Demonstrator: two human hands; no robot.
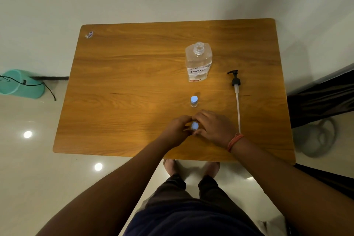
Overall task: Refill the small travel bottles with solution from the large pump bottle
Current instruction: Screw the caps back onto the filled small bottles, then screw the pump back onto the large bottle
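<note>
Hands meet around the near travel bottle (pixel 195 126), nearer you than the pump bottle (pixel 198 61): left hand (pixel 177 130) grips its body, right hand (pixel 214 126) pinches its blue cap; hold it upright and twist gently.

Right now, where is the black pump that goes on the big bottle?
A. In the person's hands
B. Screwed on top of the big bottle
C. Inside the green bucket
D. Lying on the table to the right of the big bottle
D. The black pump lies flat on the table to the right of the big bottle, whose neck is open; both hands are around a small blue-capped bottle.
</note>
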